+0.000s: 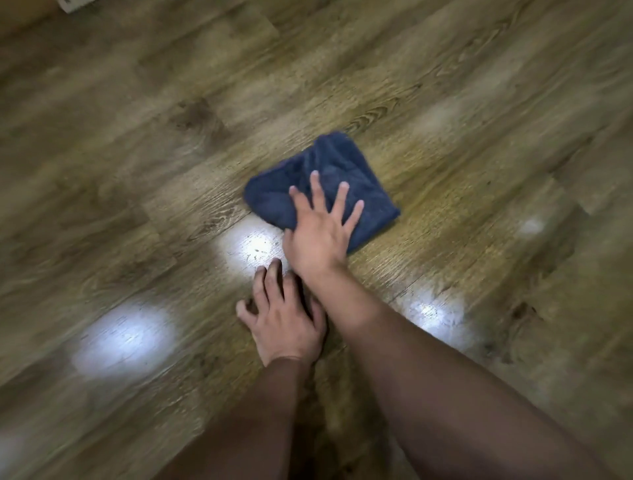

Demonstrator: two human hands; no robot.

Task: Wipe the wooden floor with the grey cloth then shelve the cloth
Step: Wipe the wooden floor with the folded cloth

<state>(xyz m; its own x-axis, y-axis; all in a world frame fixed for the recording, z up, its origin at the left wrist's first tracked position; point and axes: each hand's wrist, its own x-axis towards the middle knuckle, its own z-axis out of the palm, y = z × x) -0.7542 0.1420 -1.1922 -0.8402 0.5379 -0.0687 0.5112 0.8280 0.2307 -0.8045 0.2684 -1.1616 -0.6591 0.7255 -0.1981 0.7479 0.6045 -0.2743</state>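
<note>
It looks like an indoor room, perhaps in a home, judging by the glossy wood-grain plank floor (445, 113) with ceiling lights mirrored in it; a blurred pale object (73, 4) lies at the floor's far edge.

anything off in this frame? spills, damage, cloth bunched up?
Nothing stands out. The folded cloth lies flat on the wooden floor under the right hand; the left hand rests flat on the boards. The white patches are light glare, not spills. The frame is motion-blurred, so fine marks wouldn't show.
</note>
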